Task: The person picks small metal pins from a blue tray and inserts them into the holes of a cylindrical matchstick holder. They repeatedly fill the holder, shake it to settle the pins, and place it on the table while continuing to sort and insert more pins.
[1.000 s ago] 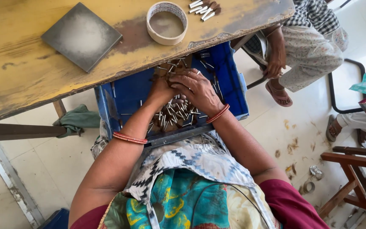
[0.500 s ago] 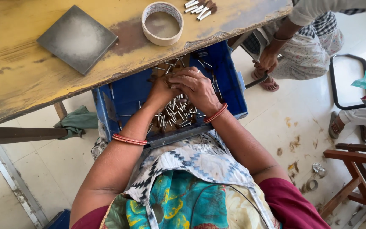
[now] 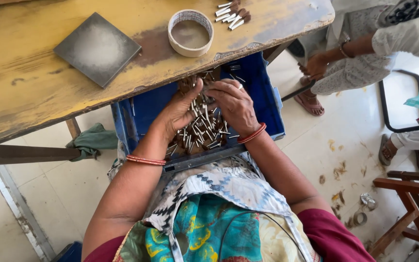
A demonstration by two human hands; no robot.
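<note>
Both my hands were down in the blue crate that sat on my lap, half tucked under the near edge of the yellow tabletop. My left hand lay curled over the left side of the heap of small pins, thin pale metal stems with dark brown ends, its fingers bent round a bunch of them. My right hand lay flat on the far right of the heap, fingers pressed together over the pins; whether it pinched any I could not tell.

I judged the pins light, stiff and smooth, quick to slide over one another and slip out of a loose hold. A single one was best nipped by its stem between thumb and forefinger; a bunch was better scooped from below with cupped fingers.

Against a second before, my hands had spread: then they were bunched close together over the middle of the heap, now they lay apart with more pins showing between them. The person at the far right had leaned in, an arm now reaching down towards a foot. The tape roll, the grey tile and the sorted pins on the tabletop lay as before.
</note>
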